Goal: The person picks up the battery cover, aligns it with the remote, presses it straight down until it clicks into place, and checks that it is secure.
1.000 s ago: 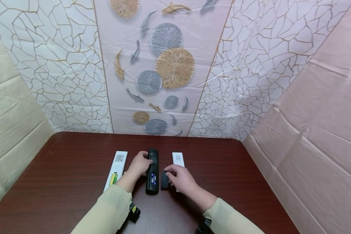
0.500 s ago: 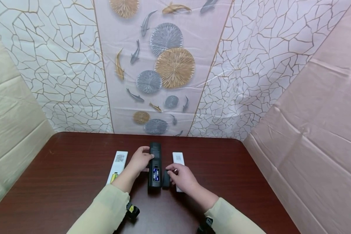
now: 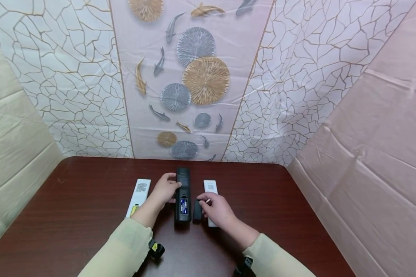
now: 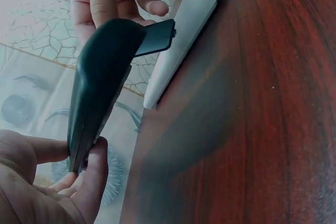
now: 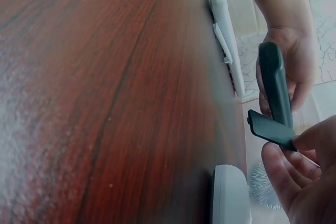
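Observation:
My left hand (image 3: 165,189) grips the far part of a black remote (image 3: 183,181), held above the table, as the left wrist view shows. Its back faces up, and blue batteries (image 3: 184,206) lie in the uncovered compartment. Between thumb and fingers my right hand (image 3: 219,209) pinches one end of a black battery cover (image 3: 197,211), just right of the remote. In the right wrist view the cover (image 5: 269,130) hangs tilted beside the remote (image 5: 275,80). Whether cover and remote touch, I cannot tell.
A white remote (image 3: 141,189) with a yellow-green battery showing lies left, partly behind my left forearm. Another white remote (image 3: 210,186) lies right, partly under my right hand. Patterned cloth (image 3: 208,80) hangs behind the brown table (image 3: 90,192).
Over the last second the black remote has risen and shifted slightly away from me with my left hand. My right hand has moved slightly right with the cover.

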The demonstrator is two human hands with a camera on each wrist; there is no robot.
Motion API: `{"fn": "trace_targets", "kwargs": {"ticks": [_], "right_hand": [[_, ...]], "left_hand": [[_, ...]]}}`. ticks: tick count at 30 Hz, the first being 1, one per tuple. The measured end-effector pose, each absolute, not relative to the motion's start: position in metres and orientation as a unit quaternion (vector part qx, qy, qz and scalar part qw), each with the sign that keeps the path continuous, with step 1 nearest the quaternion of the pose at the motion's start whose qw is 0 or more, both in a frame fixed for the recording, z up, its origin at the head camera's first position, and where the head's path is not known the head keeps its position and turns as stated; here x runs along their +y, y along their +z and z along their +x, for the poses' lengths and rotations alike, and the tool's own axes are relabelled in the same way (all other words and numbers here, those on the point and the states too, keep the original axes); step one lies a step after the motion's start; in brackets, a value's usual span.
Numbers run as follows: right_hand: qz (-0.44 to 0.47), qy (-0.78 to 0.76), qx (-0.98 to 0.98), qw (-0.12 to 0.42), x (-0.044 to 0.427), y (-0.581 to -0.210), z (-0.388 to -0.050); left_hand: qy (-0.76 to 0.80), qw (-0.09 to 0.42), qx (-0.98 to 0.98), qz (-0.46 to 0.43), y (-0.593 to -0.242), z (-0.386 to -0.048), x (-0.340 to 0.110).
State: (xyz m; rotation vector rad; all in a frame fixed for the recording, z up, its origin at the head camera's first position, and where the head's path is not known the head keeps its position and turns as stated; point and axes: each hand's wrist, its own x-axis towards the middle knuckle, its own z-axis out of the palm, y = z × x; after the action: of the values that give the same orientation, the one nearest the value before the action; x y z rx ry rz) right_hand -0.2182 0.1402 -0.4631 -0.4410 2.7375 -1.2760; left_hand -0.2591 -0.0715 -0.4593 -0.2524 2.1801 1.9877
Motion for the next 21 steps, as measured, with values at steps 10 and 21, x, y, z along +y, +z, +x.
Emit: {"fn": "trace_targets", "kwargs": {"ticks": [10, 21], "right_hand": [[-0.145, -0.458, 0.877, 0.000, 0.140, -0.453, -0.222], [-0.156, -0.481, 0.863, 0.000, 0.128, -0.444, -0.220]], "left_hand": [[0.670, 0.092, 0.730, -0.097, -0.462, -0.260, -0.074], [0.668, 0.091, 0.732, -0.098, -0.462, -0.258, -0.069]]}}
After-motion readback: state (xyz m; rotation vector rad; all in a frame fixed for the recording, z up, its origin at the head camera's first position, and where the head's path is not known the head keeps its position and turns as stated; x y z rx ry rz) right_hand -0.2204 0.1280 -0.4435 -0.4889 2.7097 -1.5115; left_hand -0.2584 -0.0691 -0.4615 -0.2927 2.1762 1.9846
